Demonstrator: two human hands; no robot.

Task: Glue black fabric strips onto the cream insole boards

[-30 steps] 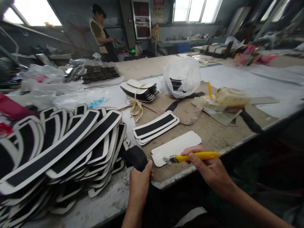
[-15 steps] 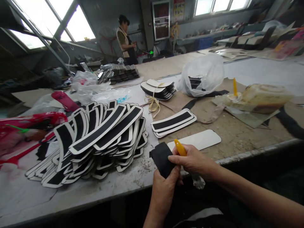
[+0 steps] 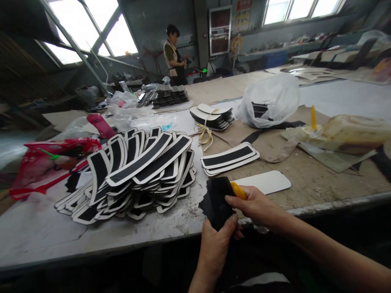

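Low in the middle, my left hand is closed around the lower end of a stack of thin black strips, held over the table's front edge. The upper ends of the strips are slightly fanned out. My right hand pinches the right side of the stack between thumb and fingers. It also keeps hold of a tool with a yellow handle, whose working end is hidden. Just behind my hands lies a blank white rounded panel. Beyond it, two or so white panels with a black strip rest overlapped.
To the left, a big heap of white-edged black panels spreads over the table. Farther back are a tied bundle, a clear plastic bag and a glue-stained container with a yellow-handled brush. A person stands in the background.
The view has swung a little to the left. The black strips have fanned out more at the top, and the yellow handle has tipped lower, partly behind them.
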